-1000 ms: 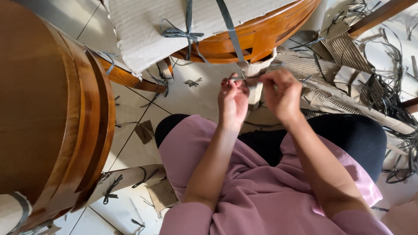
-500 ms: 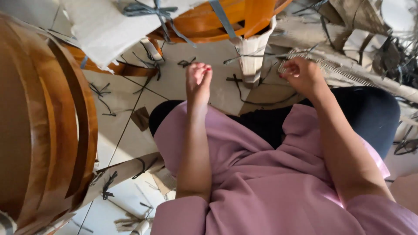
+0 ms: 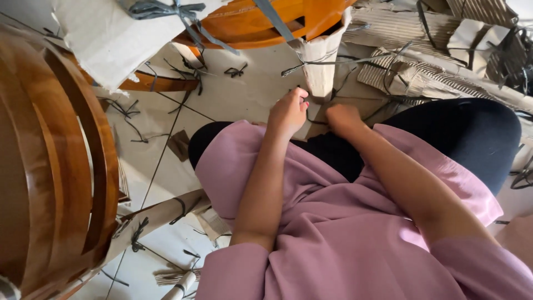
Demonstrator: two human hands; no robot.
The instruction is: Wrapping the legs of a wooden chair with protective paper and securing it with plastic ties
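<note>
- Head view: the left hand [image 3: 287, 113] is curled narrow, fingertips pinched toward the base of the tall cardboard-wrapped chair leg [image 3: 321, 61]; whether it has anything pinched, I cannot tell.
- The right hand [image 3: 343, 118] sits fisted just beside it, knuckles up, pressed low near the foot of that same leg; its fingers are tucked under, so what it grips, if anything, is hidden.
- That wrapped leg stands straight ahead of both hands, its long axis running away from them up toward the orange-brown wooden chair frame [image 3: 261, 25]. The left hand's fingertips are a touch nearer to it.
- A thin grey plastic strap [image 3: 333, 62] crosses the leg above the hands, well beyond the fingertips.
- Off to the right hand's side lies a heap of corrugated cardboard pieces [image 3: 422, 72]; cut strap scraps [image 3: 236, 70] dot the pale tiled floor [image 3: 233, 97] past the left hand.
- Far out on the left side looms a curved brown wooden chair back [image 3: 61, 166].
</note>
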